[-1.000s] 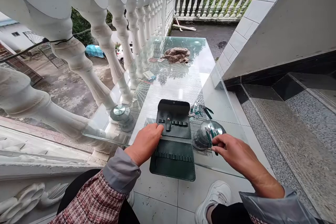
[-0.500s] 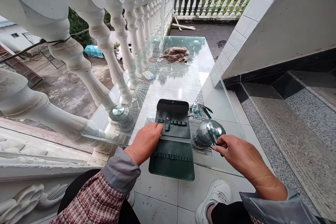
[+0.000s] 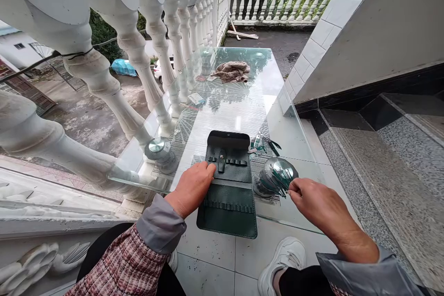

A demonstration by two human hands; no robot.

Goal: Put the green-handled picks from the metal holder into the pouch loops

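An unfolded dark green manicure case (image 3: 227, 219) with rows of elastic loops lies at the near edge of the glass table. My left hand (image 3: 192, 187) is closed on its left edge near the fold. Right of the case, over a round metal table-leg cap (image 3: 277, 166), are several slim green-and-silver manicure tools (image 3: 285, 184). My right hand (image 3: 317, 203) pinches their near ends; the exact grip is partly hidden. Beyond the cap lie nail clippers (image 3: 257, 140) and dark-handled nippers (image 3: 274, 146) among other small green tools.
The glass table (image 3: 298, 141) stretches away from me, with a crumpled brown cloth (image 3: 231, 72) and a small card (image 3: 196, 98) on it. A white balustrade (image 3: 132, 58) runs along the left. Stone steps (image 3: 367, 157) rise at the right.
My right fingers have shifted slightly right, and the slim tools have changed angle under them. My left hand and the case have stayed put.
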